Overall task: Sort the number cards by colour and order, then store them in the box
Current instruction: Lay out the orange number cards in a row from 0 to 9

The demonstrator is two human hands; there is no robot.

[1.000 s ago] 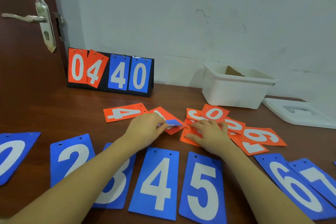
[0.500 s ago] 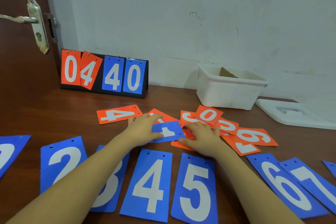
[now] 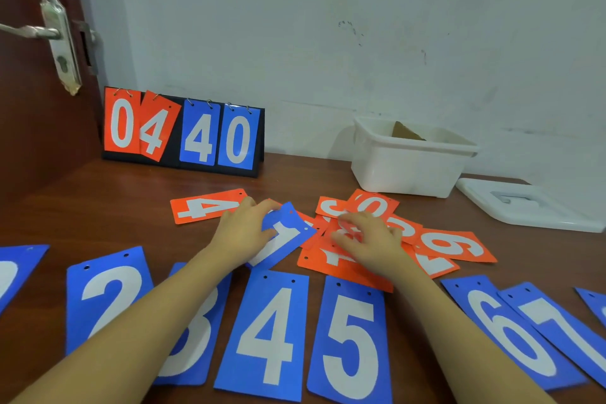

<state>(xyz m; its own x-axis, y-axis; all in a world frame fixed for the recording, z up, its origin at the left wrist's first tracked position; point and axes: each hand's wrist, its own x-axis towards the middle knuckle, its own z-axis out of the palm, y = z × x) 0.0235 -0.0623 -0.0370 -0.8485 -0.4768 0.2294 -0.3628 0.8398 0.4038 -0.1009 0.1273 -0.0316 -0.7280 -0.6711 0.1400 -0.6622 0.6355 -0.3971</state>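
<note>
Blue number cards lie in a row along the near edge: a 2 (image 3: pixel 108 298), a 3 partly under my left forearm, a 4 (image 3: pixel 267 335), a 5 (image 3: pixel 349 344), a 6 (image 3: pixel 508 331) and a 7 (image 3: pixel 564 328). My left hand (image 3: pixel 244 233) holds a blue 1 card (image 3: pixel 283 239), lifted and tilted above the table. My right hand (image 3: pixel 369 239) rests with spread fingers on a heap of orange cards (image 3: pixel 455 246). An orange 4 card (image 3: pixel 206 207) lies apart to the left. The white box (image 3: pixel 410 171) stands open at the back right.
A flip scoreboard (image 3: pixel 183 133) showing 04 and 40 stands against the wall at the back left. The white box lid (image 3: pixel 521 207) lies at the right. A brown door with a metal handle (image 3: pixel 36 31) borders the table on the left.
My left hand has pulled the blue 1 card out from among the orange cards and turned it nearly upright. My right hand stayed pressing on the orange heap.
</note>
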